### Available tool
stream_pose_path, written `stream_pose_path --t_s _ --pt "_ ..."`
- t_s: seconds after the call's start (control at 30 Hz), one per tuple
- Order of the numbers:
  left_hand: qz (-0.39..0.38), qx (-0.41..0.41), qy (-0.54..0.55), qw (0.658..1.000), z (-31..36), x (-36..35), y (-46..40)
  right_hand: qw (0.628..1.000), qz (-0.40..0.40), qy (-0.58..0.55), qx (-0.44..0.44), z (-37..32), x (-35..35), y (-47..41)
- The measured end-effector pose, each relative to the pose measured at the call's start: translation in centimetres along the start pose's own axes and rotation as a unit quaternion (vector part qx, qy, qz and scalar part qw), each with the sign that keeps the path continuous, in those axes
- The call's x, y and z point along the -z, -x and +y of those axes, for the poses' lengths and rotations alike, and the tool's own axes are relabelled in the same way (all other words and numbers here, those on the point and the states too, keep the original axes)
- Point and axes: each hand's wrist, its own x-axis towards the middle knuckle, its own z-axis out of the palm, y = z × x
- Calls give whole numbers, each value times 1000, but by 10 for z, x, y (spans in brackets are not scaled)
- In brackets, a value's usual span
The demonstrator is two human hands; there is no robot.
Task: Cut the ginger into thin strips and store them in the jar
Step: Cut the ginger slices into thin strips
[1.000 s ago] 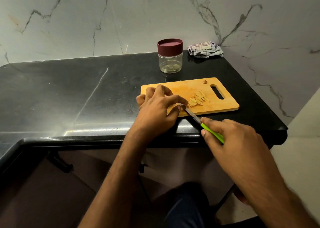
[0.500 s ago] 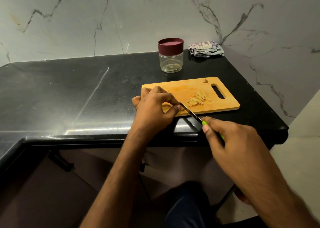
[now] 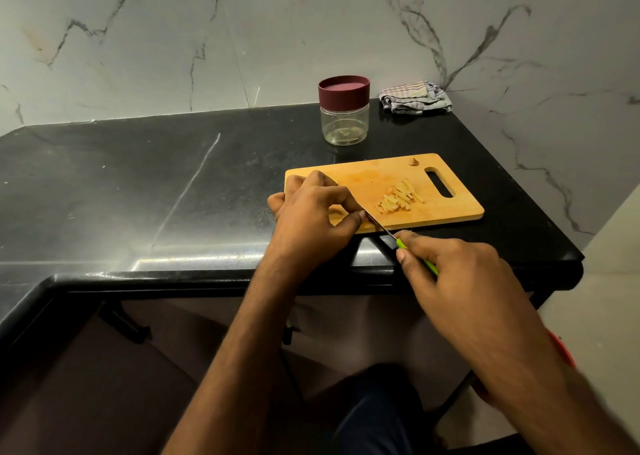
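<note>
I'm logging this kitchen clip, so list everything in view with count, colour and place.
jar: one, clear with maroon lid on, back of counter.
cloth: one, checked grey, back corner.
cutting board: one, light wood, counter's right part.
ginger strips: one pile, pale yellow, mid-board.
ginger scrap: one, brownish, board's far edge.
knife: one, green handle, blade over board's near edge.
counter: one, black.
left hand: on board, fingers curled.
right hand: grips the knife.

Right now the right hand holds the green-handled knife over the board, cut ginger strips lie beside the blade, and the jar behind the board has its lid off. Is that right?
Not quite. The jar has its maroon lid on, as the head view shows. The rest holds: the right hand holds the green-handled knife over the board, and cut ginger strips lie beside the blade.
</note>
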Motion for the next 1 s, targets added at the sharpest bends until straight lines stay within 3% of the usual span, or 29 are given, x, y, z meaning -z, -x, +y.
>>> stream_pose_path --t_s 0.3,0.53,0.77,1.0 --pt "4 1 -3 1000 -2 -2 0 1000 2 -9 -18 8 8 14" --pt "-22 -56 -44 997 0 -2 2 998 -8 60 -17 3 10 12" --pt "-37 -70 -67 995 0 -4 1 999 -6 46 -9 4 9 13" --pt "28 -20 -15 999 -4 -4 3 1000 29 3 6 7 8 13"
